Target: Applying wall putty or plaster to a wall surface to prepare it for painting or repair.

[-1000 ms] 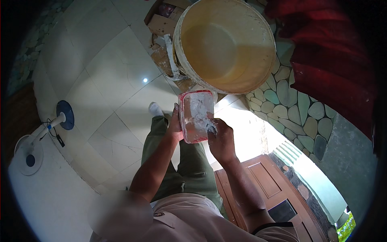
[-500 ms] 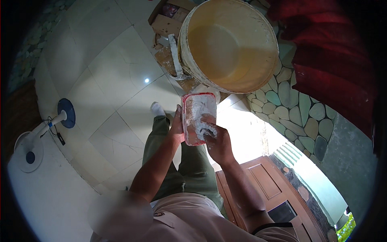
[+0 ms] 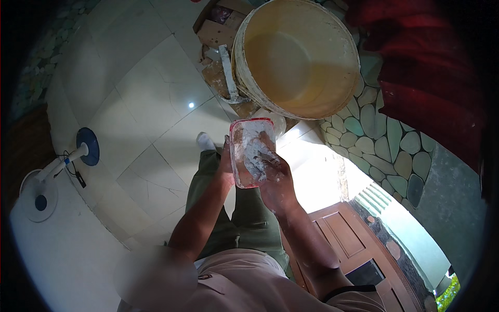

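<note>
A rectangular plastic tub with a red rim is held out in front of my body, its inside smeared with white paste. My left hand grips the tub along its left side, thumb near the rim. Reaching in from the right, my right hand has its fingers in the tub, stretched over the paste and coated with it. The fingertips are partly lost in the white smears.
Just beyond the tub stands a big pale bucket with a little yellowish liquid. Beside it are a paste-crusted tool and a cardboard box. A white stand fan is at left, a red curtain at right, a brown door lower right.
The tub has shifted slightly left. My right hand has moved left with it, and its fingers look straighter over the paste than before. My left hand keeps its hold.
</note>
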Demonstrator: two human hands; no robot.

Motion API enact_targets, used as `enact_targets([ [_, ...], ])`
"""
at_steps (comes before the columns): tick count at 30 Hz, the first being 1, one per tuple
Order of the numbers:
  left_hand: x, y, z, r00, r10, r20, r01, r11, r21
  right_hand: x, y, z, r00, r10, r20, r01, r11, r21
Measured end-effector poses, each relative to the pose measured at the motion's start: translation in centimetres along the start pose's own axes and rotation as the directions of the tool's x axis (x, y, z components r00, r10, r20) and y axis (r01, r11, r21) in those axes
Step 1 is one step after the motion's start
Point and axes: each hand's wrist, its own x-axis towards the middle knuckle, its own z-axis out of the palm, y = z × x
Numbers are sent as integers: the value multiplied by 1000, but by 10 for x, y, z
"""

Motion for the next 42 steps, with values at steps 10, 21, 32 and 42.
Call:
enact_targets([
  [10, -4, 8, -10, 999, 21, 24, -24, 993, 116, 6, -1, 1, 999, -38, 1, 38, 996, -86],
  [21, -5, 13, -9, 996, 67, -66, -57, 987, 151, 13, -16, -3, 838, -403, 367, 408, 18, -913],
  [32, -7, 18, 6, 995, 101, -24, -95, 979, 183, 29, -24, -16, 919, -210, 334, 374, 198, -906],
  [42, 1, 23, 15, 996, 85, -22, -80, 983, 168, 30, -41, 2, 963, -197, 185, 270, 654, -707],
])
